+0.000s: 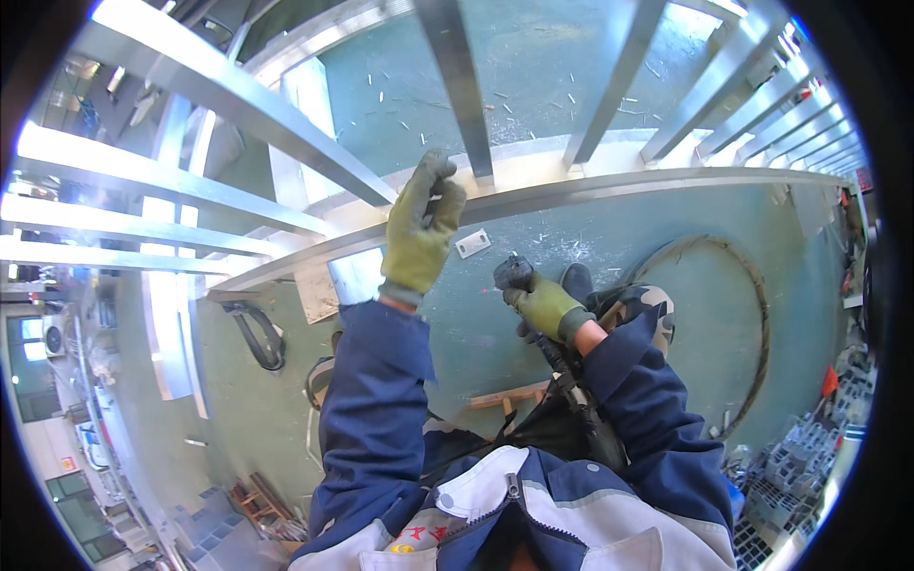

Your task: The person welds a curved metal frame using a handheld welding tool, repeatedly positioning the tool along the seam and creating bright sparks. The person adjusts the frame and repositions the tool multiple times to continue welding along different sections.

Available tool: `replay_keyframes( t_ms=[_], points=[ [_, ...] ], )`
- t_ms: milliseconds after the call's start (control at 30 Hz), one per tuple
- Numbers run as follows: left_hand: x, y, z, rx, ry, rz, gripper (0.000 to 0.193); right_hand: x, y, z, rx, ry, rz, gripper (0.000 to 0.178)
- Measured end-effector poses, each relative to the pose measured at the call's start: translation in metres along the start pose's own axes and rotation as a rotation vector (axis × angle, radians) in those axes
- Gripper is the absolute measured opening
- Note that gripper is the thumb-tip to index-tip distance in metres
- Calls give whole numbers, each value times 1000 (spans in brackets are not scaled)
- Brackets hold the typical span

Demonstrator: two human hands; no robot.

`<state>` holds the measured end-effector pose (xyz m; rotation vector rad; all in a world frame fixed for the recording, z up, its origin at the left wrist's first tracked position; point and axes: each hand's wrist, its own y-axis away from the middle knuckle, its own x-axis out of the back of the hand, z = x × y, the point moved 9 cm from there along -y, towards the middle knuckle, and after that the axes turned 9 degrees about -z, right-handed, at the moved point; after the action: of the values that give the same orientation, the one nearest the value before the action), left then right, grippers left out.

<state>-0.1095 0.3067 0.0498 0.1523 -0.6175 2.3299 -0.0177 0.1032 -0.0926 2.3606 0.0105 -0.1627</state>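
Observation:
My left hand (422, 228), in a yellow-green work glove, is raised beside the long metal rail of a frame (514, 203), near the foot of an upright bar (457, 86). Its fingers curl inward; whether anything thin is between them, I cannot make out. Lower and to the right, my right hand (550, 306), gloved alike, is closed around a black hand tool (515, 273) with a blunt dark head. A dark hose or handle part (574, 392) runs from near that hand toward my body. The tool's exact kind does not show.
A small white plate with holes (472, 244) lies below the rail. Right of me a large hose loop (762, 324) rests on the green floor, and a black loop (259, 335) lies left. Grey slotted pieces (785, 476) are piled at lower right. Bars fan out ahead.

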Motion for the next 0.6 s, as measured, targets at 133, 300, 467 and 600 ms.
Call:
replay_keyframes(
  t_ms=[133, 300, 467, 600],
  points=[
    [-17, -27, -32, 108, 8, -132, 50, 6, 13, -6, 49, -25, 36, 58],
    [-27, -44, -26, 59, -299, -189, 29, 10, 13, -5, 77, -23, 68, 54],
    [-32, -45, -20, 67, -464, -159, 30, 14, 15, 2, 38, -11, 97, 55],
    [-30, -41, -27, 9, -315, -149, 25, 16, 13, 6, 8, -7, 110, 55]
  ],
)
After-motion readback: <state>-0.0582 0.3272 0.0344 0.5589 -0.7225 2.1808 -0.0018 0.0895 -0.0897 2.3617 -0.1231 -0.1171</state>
